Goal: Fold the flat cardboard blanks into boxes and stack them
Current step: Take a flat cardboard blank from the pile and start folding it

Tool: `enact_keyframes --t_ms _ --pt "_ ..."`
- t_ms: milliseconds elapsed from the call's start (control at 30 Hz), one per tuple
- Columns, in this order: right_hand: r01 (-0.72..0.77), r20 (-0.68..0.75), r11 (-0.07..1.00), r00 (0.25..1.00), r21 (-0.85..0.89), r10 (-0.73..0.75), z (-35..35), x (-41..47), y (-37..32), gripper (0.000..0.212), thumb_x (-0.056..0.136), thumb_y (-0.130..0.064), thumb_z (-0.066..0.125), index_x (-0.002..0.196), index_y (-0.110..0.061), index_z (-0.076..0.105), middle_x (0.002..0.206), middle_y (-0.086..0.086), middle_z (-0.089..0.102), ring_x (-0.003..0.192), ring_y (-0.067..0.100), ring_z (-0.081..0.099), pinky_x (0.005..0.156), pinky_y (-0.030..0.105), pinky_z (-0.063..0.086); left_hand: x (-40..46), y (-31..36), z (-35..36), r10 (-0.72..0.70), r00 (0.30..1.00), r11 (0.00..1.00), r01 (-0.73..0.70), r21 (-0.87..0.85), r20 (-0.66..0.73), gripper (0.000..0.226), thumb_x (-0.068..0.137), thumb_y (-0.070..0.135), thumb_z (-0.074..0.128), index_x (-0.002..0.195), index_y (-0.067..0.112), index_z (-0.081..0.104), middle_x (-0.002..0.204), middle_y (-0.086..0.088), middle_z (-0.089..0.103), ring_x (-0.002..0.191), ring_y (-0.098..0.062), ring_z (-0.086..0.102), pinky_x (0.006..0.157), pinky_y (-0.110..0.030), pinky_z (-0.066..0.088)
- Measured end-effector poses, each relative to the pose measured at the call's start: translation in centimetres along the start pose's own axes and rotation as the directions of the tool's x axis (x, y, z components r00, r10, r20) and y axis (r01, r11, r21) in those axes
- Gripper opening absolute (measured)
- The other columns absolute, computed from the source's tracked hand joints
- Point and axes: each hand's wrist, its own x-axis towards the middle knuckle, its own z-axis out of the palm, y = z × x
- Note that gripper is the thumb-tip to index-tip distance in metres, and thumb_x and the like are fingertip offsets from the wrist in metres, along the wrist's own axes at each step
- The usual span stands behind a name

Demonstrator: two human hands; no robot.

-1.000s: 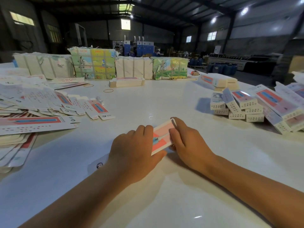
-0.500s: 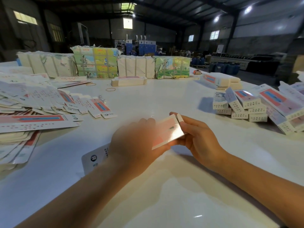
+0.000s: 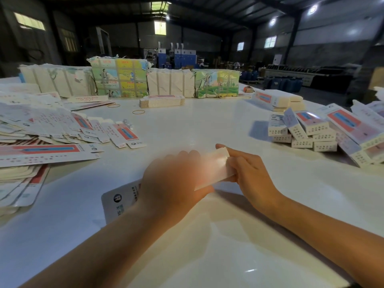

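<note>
Head view. A blank (image 3: 212,170) is held above the white table (image 3: 187,119) at the centre of the frame, tilted, its far end raised toward the upper right. Its near end, white with a dark round logo, shows at the lower left of the left hand (image 3: 172,183). The left hand is blurred; it lies over the middle of the blank with the thumb under the blank's lower edge, so a grasp on the blank is read, though the fingers cannot be made out singly. The right hand (image 3: 249,173) is clasped on the blank's far end, the fingers curled at its right edge and the forefinger stretched along its top corner.

At the left of the frame, flat blanks (image 3: 47,129) are spread in a loose overlapping heap, red and blue print facing up. At the right of the frame, folded boxes (image 3: 305,132) are piled, some lying across others. A small bundle (image 3: 162,100) lies at the upper centre, with rubber bands (image 3: 138,112) on the table just beside it. Behind it, wrapped packs (image 3: 120,77) stand in a row along the far edge of the table. The hall behind is dim.
</note>
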Motion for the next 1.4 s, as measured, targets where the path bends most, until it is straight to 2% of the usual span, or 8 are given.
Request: enact_keyframes --t_ms 133,333,633,800,967,1100,1267,1400 --pt "0.038 0.015 0.998 0.999 -0.057 -0.037 0.2 -0.4 0.2 0.038 0.081 -0.027 0.044 0.091 0.01 0.051 0.084 0.021 0.054 0.076 0.037 0.052 0.083 0.059 0.044 -0.1 0.0 0.0 -0.004 1.0 1.0 0.004 0.01 0.004 0.066 0.058 0.06 0.075 0.091 0.004 0.067 0.066 -0.008 0.061 0.048 -0.022 0.056 0.049 -0.02 0.036" --pt "0.097 0.124 0.882 0.991 -0.461 -0.044 0.7 -1.0 1.1 0.039 0.101 -0.024 0.035 0.14 -0.031 0.029 0.092 -0.027 0.052 0.089 -0.012 0.053 0.077 0.003 0.039 0.0 0.1 -0.2 0.012 1.0 1.0 -0.012 -0.004 -0.014 0.064 0.069 0.058 0.044 0.09 0.003 0.068 0.067 -0.009 0.063 0.048 -0.022 0.057 0.047 -0.02 0.039" --pt "0.045 0.115 0.948 0.993 -0.314 -0.009 0.4 -0.6 0.5 0.052 0.097 -0.032 0.046 0.141 -0.04 0.02 0.109 -0.041 0.045 0.103 -0.018 0.051 0.09 0.005 0.04 0.2 -0.1 -0.5 -0.081 0.997 0.994 0.082 -0.076 0.017 0.061 0.071 0.059 0.048 0.089 0.004 0.067 0.067 -0.009 0.063 0.049 -0.025 0.058 0.045 -0.023 0.04" --pt "0.166 0.093 0.871 0.986 -0.463 -0.139 0.3 -0.7 0.3 0.027 0.097 -0.039 0.047 0.121 -0.033 0.059 0.112 -0.023 0.064 0.102 -0.004 0.058 0.091 0.02 0.045 0.0 -0.5 -0.6 -0.136 0.991 0.98 0.137 -0.147 0.015 0.066 0.075 0.063 0.036 0.088 0.004 0.065 0.066 -0.009 0.061 0.05 -0.028 0.058 0.045 -0.026 0.041" --pt "0.197 0.072 0.831 0.98 -0.521 -0.187 0.5 -1.0 0.8 0.026 0.099 -0.03 0.045 0.114 -0.027 0.065 0.103 -0.014 0.068 0.092 0.004 0.061 0.08 0.016 0.044 -0.1 -0.1 -0.4 -0.147 0.987 0.982 0.153 -0.108 0.064 0.054 0.068 0.055 0.07 0.087 0.005 0.064 0.065 -0.009 0.06 0.05 -0.029 0.058 0.043 -0.028 0.04" --pt "0.183 0.098 0.859 0.983 -0.479 -0.154 0.7 -1.2 1.0 0.024 0.099 -0.024 0.046 0.113 -0.026 0.065 0.098 -0.016 0.067 0.087 0.004 0.061 0.078 0.019 0.044 -0.3 -0.4 -0.2 -0.11 0.993 0.991 0.113 -0.067 0.04 0.059 0.073 0.059 0.047 0.085 0.004 0.064 0.063 -0.009 0.059 0.046 -0.025 0.055 0.047 -0.021 0.032" --pt "0.258 0.217 0.791 0.963 -0.554 -0.162 0.3 -0.7 1.2 0.042 0.094 -0.036 0.044 0.133 -0.024 0.051 0.132 -0.008 0.056 0.117 0.008 0.051 0.096 0.024 0.04 -0.1 -1.8 -0.1 -0.059 0.995 0.997 0.063 -0.054 0.077 0.057 0.065 0.06 0.067 0.086 0.008 0.065 0.064 -0.006 0.06 0.048 -0.025 0.056 0.041 -0.024 0.036" --pt "0.408 0.363 0.653 0.907 -0.638 -0.212 -0.1 -0.8 1.0 0.073 0.093 -0.04 0.052 0.144 -0.032 0.001 0.154 -0.011 0.012 0.14 0.005 0.017 0.111 0.014 0.018 -0.1 -2.7 -0.5 0.035 0.996 0.993 -0.026 -0.119 0.078 0.063 0.066 0.066 0.051 0.094 0.011 0.065 0.068 -0.002 0.063 0.048 -0.02 0.059 0.037 -0.025 0.04"
